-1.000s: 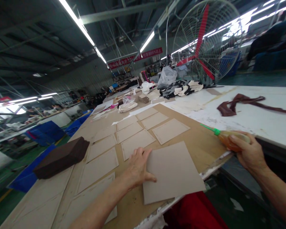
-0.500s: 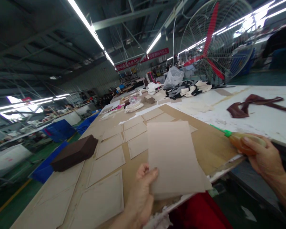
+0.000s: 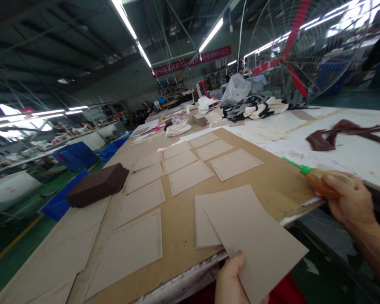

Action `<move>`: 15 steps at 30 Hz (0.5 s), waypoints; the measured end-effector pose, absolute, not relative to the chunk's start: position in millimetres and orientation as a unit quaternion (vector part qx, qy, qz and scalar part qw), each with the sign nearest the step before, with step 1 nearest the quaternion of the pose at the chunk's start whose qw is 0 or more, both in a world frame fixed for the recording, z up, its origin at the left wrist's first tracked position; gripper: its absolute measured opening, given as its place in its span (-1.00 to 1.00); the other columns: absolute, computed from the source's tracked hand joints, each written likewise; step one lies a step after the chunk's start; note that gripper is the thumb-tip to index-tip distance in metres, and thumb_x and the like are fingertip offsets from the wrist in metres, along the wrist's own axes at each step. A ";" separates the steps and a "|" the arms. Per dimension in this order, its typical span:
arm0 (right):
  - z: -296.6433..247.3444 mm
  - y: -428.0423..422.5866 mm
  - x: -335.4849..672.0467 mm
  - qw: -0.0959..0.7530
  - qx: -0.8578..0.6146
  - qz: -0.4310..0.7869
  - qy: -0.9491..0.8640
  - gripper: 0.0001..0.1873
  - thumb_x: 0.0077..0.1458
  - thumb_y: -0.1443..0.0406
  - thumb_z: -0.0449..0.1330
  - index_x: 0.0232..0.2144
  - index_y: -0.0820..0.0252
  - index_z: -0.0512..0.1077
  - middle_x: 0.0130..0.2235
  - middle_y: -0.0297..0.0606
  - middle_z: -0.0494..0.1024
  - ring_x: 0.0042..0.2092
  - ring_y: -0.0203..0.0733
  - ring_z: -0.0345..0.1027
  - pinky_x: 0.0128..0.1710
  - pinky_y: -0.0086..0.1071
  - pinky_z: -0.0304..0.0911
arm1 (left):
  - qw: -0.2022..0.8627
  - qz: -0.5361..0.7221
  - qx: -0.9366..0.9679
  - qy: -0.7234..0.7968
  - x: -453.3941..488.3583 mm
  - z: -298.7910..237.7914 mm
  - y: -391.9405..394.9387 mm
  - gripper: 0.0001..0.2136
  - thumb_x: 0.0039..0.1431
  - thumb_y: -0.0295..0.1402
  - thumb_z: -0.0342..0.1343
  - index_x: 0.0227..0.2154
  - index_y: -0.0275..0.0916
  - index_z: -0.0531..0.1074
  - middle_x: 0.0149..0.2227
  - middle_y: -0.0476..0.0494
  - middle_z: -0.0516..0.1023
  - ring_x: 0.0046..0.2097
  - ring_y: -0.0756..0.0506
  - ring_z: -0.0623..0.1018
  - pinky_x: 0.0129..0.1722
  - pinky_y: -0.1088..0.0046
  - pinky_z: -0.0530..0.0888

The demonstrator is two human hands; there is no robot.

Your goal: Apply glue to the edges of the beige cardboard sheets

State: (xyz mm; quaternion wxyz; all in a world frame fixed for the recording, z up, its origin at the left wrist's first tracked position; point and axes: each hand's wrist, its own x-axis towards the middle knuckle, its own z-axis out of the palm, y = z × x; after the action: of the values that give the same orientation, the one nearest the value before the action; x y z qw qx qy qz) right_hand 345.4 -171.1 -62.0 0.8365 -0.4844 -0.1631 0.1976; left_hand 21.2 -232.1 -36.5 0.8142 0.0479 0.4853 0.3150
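My left hand (image 3: 232, 280) sits at the bottom edge, thumb on top of a grey cardboard sheet (image 3: 256, 240) that it holds out past the near table edge. Under it a second sheet (image 3: 204, 221) lies flat on the brown board (image 3: 177, 219). My right hand (image 3: 351, 202) is closed round an amber glue bottle (image 3: 323, 181) with a green nozzle, resting at the board's right edge.
Several more cardboard sheets lie in rows on the board. A dark brown block (image 3: 96, 185) sits at the left. Brown fabric strips (image 3: 335, 135) lie on the white table (image 3: 335, 156). A big fan (image 3: 291, 46) and bags stand beyond. Blue bins (image 3: 77, 154) line the aisle.
My left hand lifted the top sheet off the board and drew it back toward me over the table edge, uncovering another sheet. My right hand kept hold of the bottle.
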 end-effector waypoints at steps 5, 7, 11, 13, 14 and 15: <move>-64.3 -171.5 345.5 0.829 -0.495 0.201 -0.166 -0.65 -0.41 0.30 0.45 -0.46 0.11 0.46 -0.35 -0.23 0.42 -0.44 -0.17 0.32 -0.67 -0.36 0.26 | 0.859 0.295 0.088 0.410 27.7 -36.6 -223.0 -0.54 0.05 -0.14 0.12 -0.06 -0.35 0.41 -0.21 -0.26 0.60 -0.22 -0.17 0.56 -0.43 0.44 0.42; -65.1 -172.0 346.0 0.824 -0.499 0.206 -0.171 -0.68 -0.36 0.29 0.44 -0.45 0.06 0.46 -0.33 -0.26 0.42 -0.42 -0.17 0.31 -0.66 -0.35 0.26 | 0.862 0.299 0.112 0.394 26.2 -41.5 -224.0 -0.54 0.02 -0.18 0.18 -0.05 -0.33 0.39 -0.21 -0.26 0.59 -0.28 -0.13 0.57 -0.57 0.53 0.36; -62.6 -174.5 347.5 0.823 -0.495 0.216 -0.176 -0.68 -0.36 0.30 0.42 -0.44 0.05 0.47 -0.33 -0.29 0.41 -0.37 -0.15 0.32 -0.59 -0.31 0.29 | 0.852 0.335 0.122 0.384 24.4 -39.9 -230.7 -0.61 -0.03 -0.25 0.26 -0.13 -0.29 0.44 -0.24 -0.22 0.60 -0.45 -0.04 0.56 -0.73 0.65 0.25; -57.8 -176.6 346.2 0.823 -0.492 0.220 -0.177 -0.71 -0.35 0.30 0.41 -0.46 0.04 0.46 -0.33 -0.31 0.41 -0.36 -0.14 0.32 -0.55 -0.28 0.30 | 0.838 0.356 0.092 0.402 27.4 -35.3 -233.4 -0.69 -0.03 -0.35 0.27 -0.19 -0.33 0.45 -0.29 -0.21 0.61 -0.46 -0.03 0.57 -0.62 0.62 0.41; -54.3 -177.7 344.4 0.822 -0.491 0.225 -0.182 -0.74 -0.33 0.29 0.40 -0.48 0.03 0.46 -0.34 -0.32 0.40 -0.35 -0.14 0.32 -0.53 -0.26 0.31 | 0.829 0.365 0.069 0.417 30.0 -33.4 -234.0 -0.72 -0.02 -0.40 0.26 -0.21 -0.34 0.44 -0.31 -0.19 0.61 -0.45 -0.03 0.57 -0.55 0.59 0.47; -50.3 -178.8 342.0 0.819 -0.489 0.233 -0.190 -0.77 -0.29 0.28 0.39 -0.48 0.01 0.46 -0.34 -0.33 0.40 -0.34 -0.13 0.32 -0.50 -0.24 0.33 | 0.821 0.369 0.046 0.434 32.9 -32.0 -233.9 -0.75 -0.01 -0.46 0.23 -0.21 -0.35 0.43 -0.33 -0.18 0.61 -0.44 -0.03 0.57 -0.50 0.56 0.50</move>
State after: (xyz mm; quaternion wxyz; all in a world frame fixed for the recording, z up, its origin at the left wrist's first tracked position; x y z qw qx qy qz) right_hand 342.0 -178.8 -50.3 0.8186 -0.4891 -0.1905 0.2333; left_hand 32.9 -233.9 -32.0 0.8207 0.0458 0.4338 0.3691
